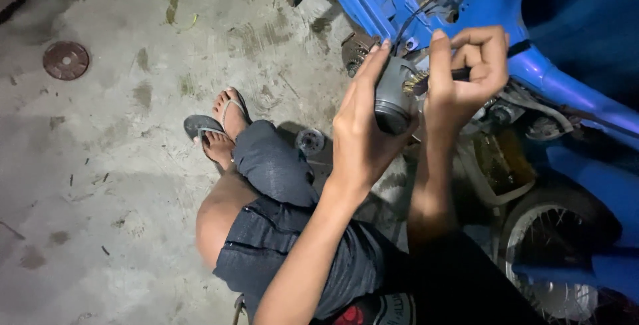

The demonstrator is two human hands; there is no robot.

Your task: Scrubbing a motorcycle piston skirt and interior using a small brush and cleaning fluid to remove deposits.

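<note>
Left hand (359, 132) gripping grey motor part (394, 95), right hand (466, 72) fingers pinching brush (426, 80); could slip, drop onto concrete floor (120, 165).

Head cam looks steeply down, close over lap, prob. seated.

Grey metal cylinder (394, 102), rounded at the lower end, held upright and slightly tilted above the knees, close against a blue motorcycle frame. Surface dull, scuffed. Small brush (432, 79) with dark handle laid near horizontal, pale bristle head touching the cylinder's upper edge. Finer detail of the cylinder top hidden.
</note>
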